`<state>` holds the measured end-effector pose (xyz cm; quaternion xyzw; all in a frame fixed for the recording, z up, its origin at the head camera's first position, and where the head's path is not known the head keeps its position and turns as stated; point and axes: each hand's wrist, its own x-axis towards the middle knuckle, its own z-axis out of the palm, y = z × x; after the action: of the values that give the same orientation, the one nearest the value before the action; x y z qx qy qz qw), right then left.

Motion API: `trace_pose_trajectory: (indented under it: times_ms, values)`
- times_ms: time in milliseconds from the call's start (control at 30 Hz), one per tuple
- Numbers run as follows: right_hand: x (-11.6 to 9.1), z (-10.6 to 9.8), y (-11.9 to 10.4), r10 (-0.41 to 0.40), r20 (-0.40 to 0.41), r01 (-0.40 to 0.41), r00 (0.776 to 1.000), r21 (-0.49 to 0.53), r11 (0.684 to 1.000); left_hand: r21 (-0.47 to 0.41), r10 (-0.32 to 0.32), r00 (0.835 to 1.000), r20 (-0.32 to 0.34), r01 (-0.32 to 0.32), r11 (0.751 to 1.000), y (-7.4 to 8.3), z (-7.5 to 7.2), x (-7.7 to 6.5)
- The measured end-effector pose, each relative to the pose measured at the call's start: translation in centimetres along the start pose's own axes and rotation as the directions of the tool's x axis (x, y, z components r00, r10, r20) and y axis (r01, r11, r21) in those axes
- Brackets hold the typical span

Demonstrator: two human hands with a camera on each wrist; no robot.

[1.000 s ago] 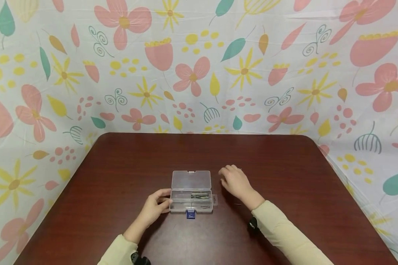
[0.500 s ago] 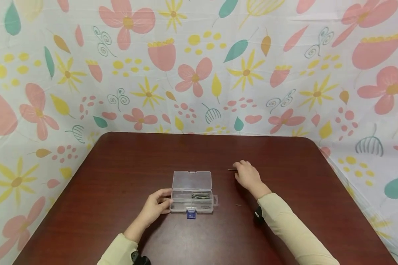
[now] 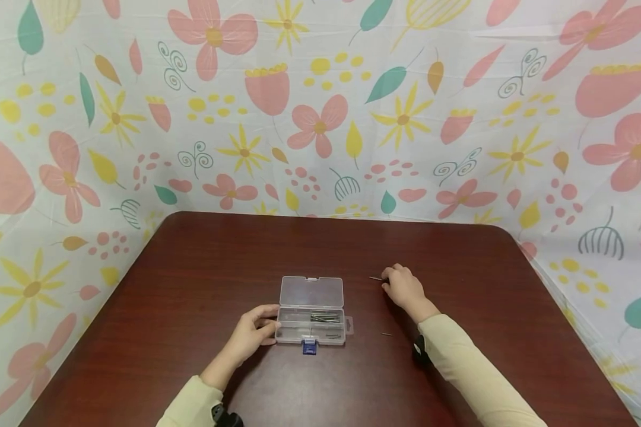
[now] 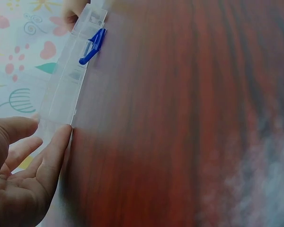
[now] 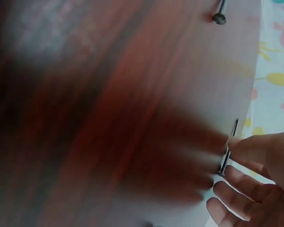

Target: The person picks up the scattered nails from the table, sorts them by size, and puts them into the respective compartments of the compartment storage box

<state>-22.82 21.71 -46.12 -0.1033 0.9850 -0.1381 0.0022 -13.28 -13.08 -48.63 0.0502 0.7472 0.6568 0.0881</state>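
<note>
A clear plastic compartment box [image 3: 292, 341] stands on the table, its lid [image 3: 311, 293] swung back and its blue latch [image 3: 309, 347] hanging down in front. My left hand [image 3: 250, 335] holds the box's left end between thumb and fingers. Several nails [image 3: 326, 318] lie in the back right compartment, and a few smaller ones [image 3: 333, 337] in the front right one. To the right of the box, low over the table, my right hand [image 3: 406, 289] pinches a nail [image 5: 225, 163] between thumb and fingertips, its point outward.
A loose nail [image 3: 387, 334] lies on the dark table [image 3: 235, 255], nearer than my right hand. The head of a nail [image 5: 219, 18] shows at the top of the right wrist view. A flowered cloth [image 3: 320, 172] hangs behind the table.
My right hand has moved right, away from the box, and now has a nail sticking out from its fingertips. My left hand stays at the box's left end.
</note>
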Motion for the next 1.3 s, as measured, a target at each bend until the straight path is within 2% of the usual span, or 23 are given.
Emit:
trace_pose_trajectory:
  times_ms: [133, 267, 467, 567, 700, 867, 967, 1133, 1300]
  values:
    - [-0.1, -0.1, 0.2, 0.001, -0.004, -0.001, 1.000, -0.004, 1.000, 0.001, -0.001, 1.000, 0.004, 0.001, 1.000, -0.1, 0.1, 0.0]
    - [-0.2, -0.4, 0.2, -0.014, 0.032, 0.014, 0.999, -0.008, 1.000, -0.004, -0.004, 1.000, 0.006, 0.004, 1.000, -0.2, 0.1, 0.0]
    - [-0.2, -0.9, 0.2, -0.095, 0.108, 0.105, 0.990, -0.087, 0.991, -0.004, -0.009, 1.000, -0.005, 0.009, 1.000, 0.0, 0.0, 0.0]
    - [-0.3, -0.8, 0.3, -0.134, 0.117, 0.148, 0.984, -0.124, 0.981, -0.003, -0.008, 1.000, -0.005, 0.008, 1.000, 0.0, 0.0, 0.0]
    - [-0.4, -0.5, 0.5, -0.180, 0.087, 0.191, 0.980, -0.139, 0.972, -0.004, -0.009, 1.000, -0.004, 0.009, 1.000, 0.0, 0.0, 0.0]
    - [-0.7, -0.6, 0.2, -0.226, 0.000, 0.224, 0.974, -0.122, 0.967, 0.002, -0.009, 1.000, -0.002, 0.009, 1.000, 0.0, 0.1, 0.1]
    - [-1.1, -0.6, -0.2, -0.268, -0.063, 0.262, 0.961, -0.096, 0.960, 0.005, -0.009, 1.000, 0.002, 0.009, 1.000, 0.0, 0.1, 0.2]
    - [-1.5, -0.6, -1.2, -0.329, -0.118, 0.320, 0.937, -0.088, 0.943, 0.001, -0.015, 1.000, 0.004, 0.015, 1.000, 0.0, -0.1, 0.2]
    - [-1.7, -0.8, -2.5, -0.415, -0.174, 0.399, 0.893, -0.121, 0.909, -0.011, -0.023, 1.000, 0.002, 0.024, 1.000, -0.1, -0.2, 0.3]
